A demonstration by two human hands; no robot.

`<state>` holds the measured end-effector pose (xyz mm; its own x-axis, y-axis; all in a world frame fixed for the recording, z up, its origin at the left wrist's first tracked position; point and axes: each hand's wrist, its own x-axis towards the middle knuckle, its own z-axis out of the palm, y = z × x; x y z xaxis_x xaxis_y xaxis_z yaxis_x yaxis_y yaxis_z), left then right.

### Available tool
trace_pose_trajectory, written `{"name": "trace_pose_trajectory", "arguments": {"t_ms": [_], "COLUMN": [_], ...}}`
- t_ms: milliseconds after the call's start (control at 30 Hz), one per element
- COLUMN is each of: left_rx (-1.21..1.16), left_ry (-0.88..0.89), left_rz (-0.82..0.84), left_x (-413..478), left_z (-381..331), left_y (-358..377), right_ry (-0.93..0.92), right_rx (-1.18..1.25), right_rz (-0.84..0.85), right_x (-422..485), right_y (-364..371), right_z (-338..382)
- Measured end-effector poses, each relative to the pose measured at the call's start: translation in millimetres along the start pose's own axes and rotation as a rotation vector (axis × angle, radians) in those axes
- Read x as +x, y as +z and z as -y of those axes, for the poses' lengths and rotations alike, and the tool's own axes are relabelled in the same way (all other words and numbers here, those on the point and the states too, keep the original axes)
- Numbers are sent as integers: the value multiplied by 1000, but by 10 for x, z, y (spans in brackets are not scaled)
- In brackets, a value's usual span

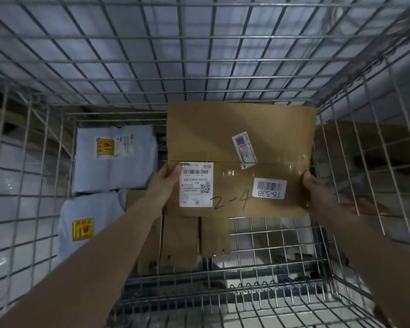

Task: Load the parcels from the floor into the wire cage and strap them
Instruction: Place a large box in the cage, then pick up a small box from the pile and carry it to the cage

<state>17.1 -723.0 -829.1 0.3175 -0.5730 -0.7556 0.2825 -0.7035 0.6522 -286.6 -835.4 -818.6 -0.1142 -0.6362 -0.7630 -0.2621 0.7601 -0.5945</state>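
A large brown cardboard box (223, 138) with white shipping labels and "2-4" written on it is held inside the wire cage (199, 67), above its floor. My left hand (167, 179) grips the box's left edge, thumb on the top face. My right hand (314, 185) grips its right edge. Two grey poly-bag parcels lie at the cage's left: one (115, 159) at the back, one (85, 226) nearer me. Narrow brown cartons (194, 237) lie on the cage floor under the box's near edge.
The cage's mesh floor (270, 245) shows bare at the right and front. Mesh walls rise at the left, back and right. Outside the right wall a brown cardboard shape (369, 147) is dimly visible. The light is low.
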Motion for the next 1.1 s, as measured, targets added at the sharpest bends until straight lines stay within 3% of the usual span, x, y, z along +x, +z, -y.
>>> {"name": "trace_pose_trajectory", "arguments": {"t_ms": [333, 600, 733, 867, 1100], "left_rx": [92, 26, 159, 285, 409], "left_ry": [22, -59, 7, 35, 94], "left_rz": [-46, -96, -201, -206, -223], "left_x": [166, 243, 438, 457, 205], "left_z": [154, 233, 43, 104, -21], "left_y": [29, -61, -174, -131, -121], "right_ry": [34, -36, -93, -124, -191], "right_rx": [-81, -204, -320, -433, -581], "right_rz": [-69, -1, 65, -13, 0], "right_x": [180, 223, 386, 510, 224], "right_y": [211, 346, 547, 663, 587], "right_z": [-63, -7, 103, 58, 244]}}
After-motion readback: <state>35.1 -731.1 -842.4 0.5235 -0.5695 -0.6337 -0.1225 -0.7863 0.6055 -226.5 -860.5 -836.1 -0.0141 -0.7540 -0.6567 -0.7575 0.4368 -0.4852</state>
